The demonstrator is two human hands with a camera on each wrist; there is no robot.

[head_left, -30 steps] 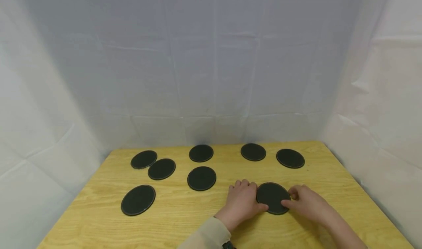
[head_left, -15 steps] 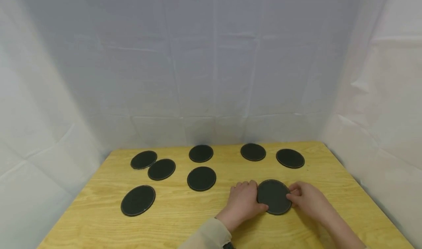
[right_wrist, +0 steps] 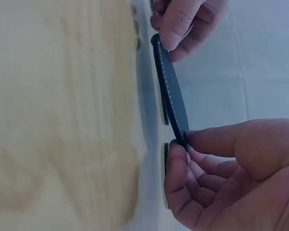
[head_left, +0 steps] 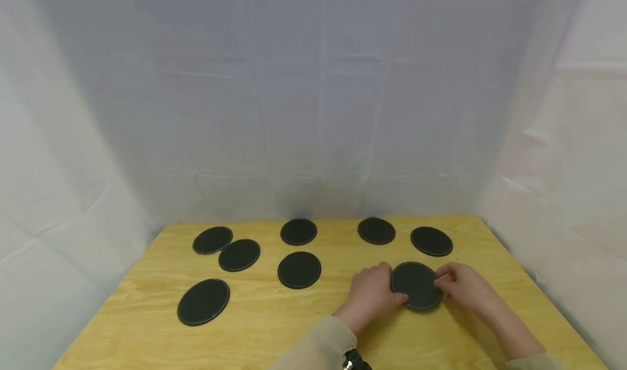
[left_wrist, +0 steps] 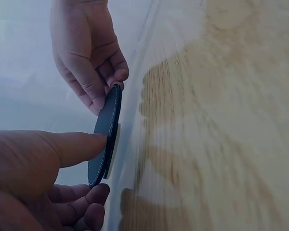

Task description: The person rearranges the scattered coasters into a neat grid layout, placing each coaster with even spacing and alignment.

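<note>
Fingers (head_left: 383, 272) of the left hand (head_left: 370, 294) curl round the left edge of a black round coaster (head_left: 417, 285), thumb on top and fingertips beneath, while the right hand (head_left: 464, 288) pinches the opposite edge the same way, so both hands grasp the one disc between them; it sits near the front right of the wooden table (head_left: 274, 326), raised a little off the surface, as the wrist views show a gap under it. No brand, label or writing can be read on it or anywhere else. The coaster is thin, flat and dark, with a line of pale stitching running just inside its rim, plain in both wrist views. A beige sleeve (head_left: 318, 348) covers the left forearm. Farther back on the table lie seven more black coasters: one at the front left (head_left: 203, 302), one in the middle (head_left: 299, 270), two just beside each other at the left (head_left: 239, 254) (head_left: 212, 240), and three along the far edge (head_left: 298, 232) (head_left: 376, 230) (head_left: 431, 241). Behind the table hangs a white cloth backdrop (head_left: 313, 98)
</note>
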